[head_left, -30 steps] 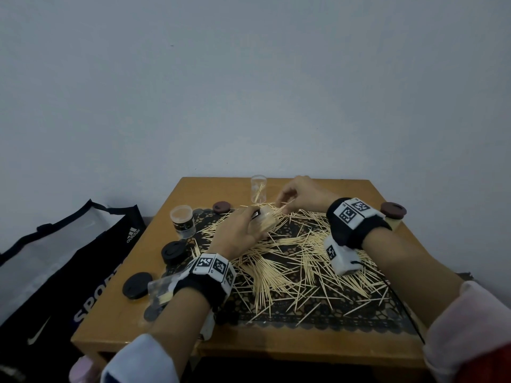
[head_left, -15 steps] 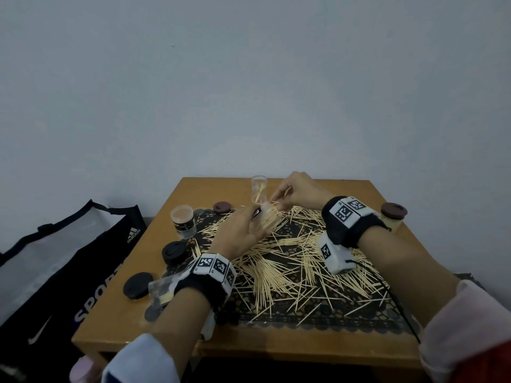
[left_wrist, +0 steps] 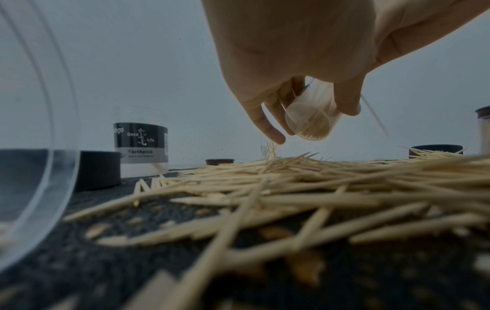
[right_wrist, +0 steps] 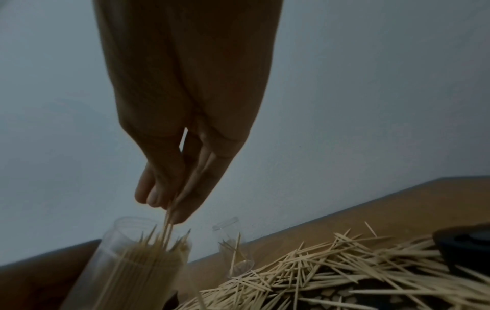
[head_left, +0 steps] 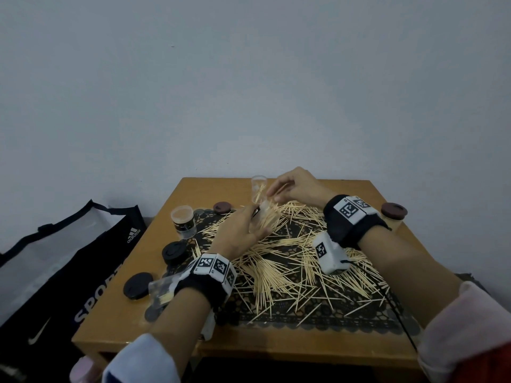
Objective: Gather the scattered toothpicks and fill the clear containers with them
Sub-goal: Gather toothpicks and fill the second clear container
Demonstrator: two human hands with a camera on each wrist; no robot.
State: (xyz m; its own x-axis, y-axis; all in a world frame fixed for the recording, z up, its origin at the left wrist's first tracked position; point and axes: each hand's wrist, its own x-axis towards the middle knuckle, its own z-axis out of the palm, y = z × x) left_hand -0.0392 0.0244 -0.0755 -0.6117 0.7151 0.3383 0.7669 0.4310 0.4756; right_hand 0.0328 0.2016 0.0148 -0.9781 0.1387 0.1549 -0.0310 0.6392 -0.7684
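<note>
**Toothpick sorting table: contents and hand positions**

Table [head_left: 356,341]: wooden, square, set against a pale wall. A dark lace mat [head_left: 318,319] covers its middle.

Loose toothpicks [head_left: 287,261]: a thick scatter across the mat, lying crossed in every direction, densest at the centre.

Left hand [head_left: 237,230]: fingers and thumb curled round a clear container [left_wrist: 310,119], held tilted above the pile with its mouth toward the right hand. The container is packed with toothpicks standing on end; the left wrist view shows their ends through the clear base.

Right hand [head_left: 296,186]: fingertips [right_wrist: 183,209] closed in a pinch on a few toothpicks [right_wrist: 168,228], whose lower ends reach into the mouth of the held container.

Second clear container [head_left: 258,189]: upright at the far edge of the mat, just behind the hands, open-topped, holding only a few slanted toothpicks.

Labelled container [head_left: 184,221]: upright at the left of the mat, open, dark band with the word "Toothpick" readable in the left wrist view.

Lids: two black lids [head_left: 174,251] on the left side of the table; one brown lid [head_left: 222,207] near the far left corner of the mat.

Capped container [head_left: 394,214]: at the right edge of the table, brown lid on.

Bag [head_left: 69,272]: black and white sports bag on the floor, left of the table.
</note>
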